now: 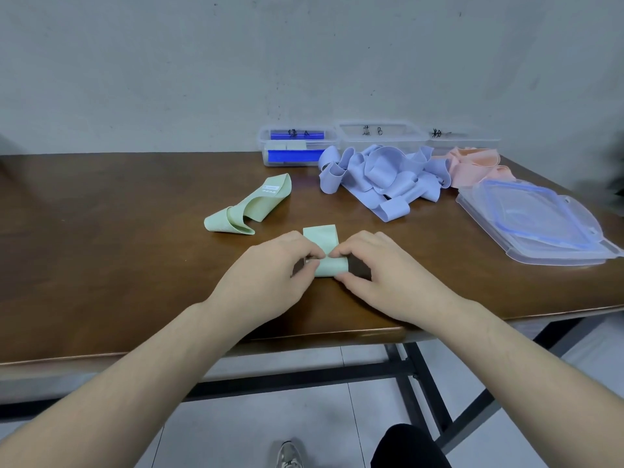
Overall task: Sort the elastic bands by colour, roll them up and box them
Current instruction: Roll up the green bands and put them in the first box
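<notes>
A pale green elastic band point(325, 244) lies flat near the table's front edge, its near end curled into a roll. My left hand point(270, 271) pinches the roll's left side and my right hand point(381, 268) pinches its right side. Another green band point(250, 207) lies loose to the left. A heap of lilac bands point(381, 173) sits behind, with pink bands point(472, 163) beyond it. Three clear boxes line the wall: the left one point(299, 146) holds rolled green bands, the middle one point(381, 135) and the right one point(462, 140) stand behind the heaps.
A stack of clear lids point(533, 224) with blue seals lies at the right of the brown table point(101, 248). The table's front edge runs just under my wrists. Below it are black frame legs, a tiled floor and a shoe.
</notes>
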`<state>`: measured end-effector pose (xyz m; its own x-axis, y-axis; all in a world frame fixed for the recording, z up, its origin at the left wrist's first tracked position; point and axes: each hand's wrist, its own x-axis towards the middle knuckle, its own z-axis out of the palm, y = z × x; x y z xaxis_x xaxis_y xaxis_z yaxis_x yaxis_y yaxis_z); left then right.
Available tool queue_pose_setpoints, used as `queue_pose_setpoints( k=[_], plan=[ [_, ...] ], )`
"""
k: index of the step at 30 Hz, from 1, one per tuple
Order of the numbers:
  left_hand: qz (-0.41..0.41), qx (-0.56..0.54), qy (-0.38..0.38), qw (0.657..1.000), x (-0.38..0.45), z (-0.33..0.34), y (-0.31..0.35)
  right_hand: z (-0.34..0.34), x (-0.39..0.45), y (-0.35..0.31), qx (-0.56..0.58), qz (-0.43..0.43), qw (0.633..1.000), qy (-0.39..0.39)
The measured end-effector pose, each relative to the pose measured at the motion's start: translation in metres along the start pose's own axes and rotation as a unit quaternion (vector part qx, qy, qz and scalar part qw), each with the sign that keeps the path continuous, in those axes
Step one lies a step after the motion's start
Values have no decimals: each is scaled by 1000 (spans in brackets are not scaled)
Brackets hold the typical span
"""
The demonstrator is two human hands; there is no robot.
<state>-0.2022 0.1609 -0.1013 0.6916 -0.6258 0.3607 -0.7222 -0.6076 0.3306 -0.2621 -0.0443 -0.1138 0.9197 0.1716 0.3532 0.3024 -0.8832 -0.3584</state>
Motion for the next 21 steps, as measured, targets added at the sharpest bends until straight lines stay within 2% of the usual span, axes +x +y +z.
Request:
queue_pose_setpoints(
  k=[8, 14, 21],
  plan=[
    [2, 16, -14, 1000, 1, 1, -1, -2, 10, 4, -31, 14, 999, -26],
    [-12, 34, -44, 998, 7, 3, -6, -1, 12, 5, -10, -1, 1000, 5],
    [-17, 2, -26, 1000, 12, 8, -12, 0, 20, 7, -17, 18, 1000, -11]
  ],
)
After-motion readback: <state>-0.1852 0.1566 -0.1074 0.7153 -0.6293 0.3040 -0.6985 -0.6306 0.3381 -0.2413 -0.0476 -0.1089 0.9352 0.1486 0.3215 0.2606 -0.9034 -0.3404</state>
